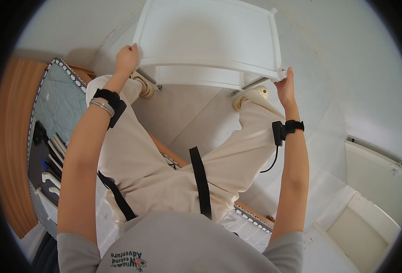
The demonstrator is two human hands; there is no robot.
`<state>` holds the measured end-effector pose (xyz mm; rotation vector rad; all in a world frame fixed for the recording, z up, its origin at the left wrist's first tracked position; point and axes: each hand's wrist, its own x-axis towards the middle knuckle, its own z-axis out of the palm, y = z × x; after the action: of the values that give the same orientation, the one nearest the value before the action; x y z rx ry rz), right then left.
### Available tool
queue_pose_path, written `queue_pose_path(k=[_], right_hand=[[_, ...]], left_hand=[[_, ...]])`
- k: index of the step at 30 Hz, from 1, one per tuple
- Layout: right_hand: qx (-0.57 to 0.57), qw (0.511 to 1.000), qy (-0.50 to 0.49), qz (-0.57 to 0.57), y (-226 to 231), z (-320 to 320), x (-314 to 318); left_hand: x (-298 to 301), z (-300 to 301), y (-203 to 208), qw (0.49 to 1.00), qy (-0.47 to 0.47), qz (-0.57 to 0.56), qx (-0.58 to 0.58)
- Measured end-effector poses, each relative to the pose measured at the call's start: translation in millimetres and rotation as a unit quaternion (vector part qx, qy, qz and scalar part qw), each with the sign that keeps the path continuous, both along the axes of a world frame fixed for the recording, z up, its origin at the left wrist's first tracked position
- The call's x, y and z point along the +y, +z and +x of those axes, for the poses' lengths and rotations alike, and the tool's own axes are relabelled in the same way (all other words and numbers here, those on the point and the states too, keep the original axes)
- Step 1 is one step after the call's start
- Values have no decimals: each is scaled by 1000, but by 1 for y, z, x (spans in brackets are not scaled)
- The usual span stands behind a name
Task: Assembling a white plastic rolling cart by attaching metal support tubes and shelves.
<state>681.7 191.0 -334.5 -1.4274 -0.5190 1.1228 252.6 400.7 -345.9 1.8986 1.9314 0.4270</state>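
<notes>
In front of me stands a white rolling cart (205, 34) with a raised rim round its top shelf. A lower white shelf (198, 76) shows beneath it, and small casters (159, 87) are at floor level. My left hand (127, 59) is closed on the cart's left edge, close to the near corner. At the near right corner, my right hand (286, 84) grips the rim, its thumb side upward and some fingers hidden behind the corner. Both arms reach forward, one on each side of my spread legs.
I sit on the edge of a bed (60, 95) with a patterned trim. To the left lie several white and dark parts (51, 182) on the bedding, beside a wooden bed end (17, 150). Beige clogs (144, 86) are on the tiled floor (187, 113). White panels (378, 173) stand right.
</notes>
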Motion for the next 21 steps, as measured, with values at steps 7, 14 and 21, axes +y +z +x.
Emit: queue_pose_path(k=[7,14,21], right_hand=[[30,999,1,-27,7,-8,-5],[0,986,129,-103,18,-42,-23],[78,986,144,-42,11,-55,-39]], left_hand=[[7,-8,1,1000,-4,9,-2],[43,-40,5,997,-42,-7,65],[7,-1,21,908,-258,254,212]])
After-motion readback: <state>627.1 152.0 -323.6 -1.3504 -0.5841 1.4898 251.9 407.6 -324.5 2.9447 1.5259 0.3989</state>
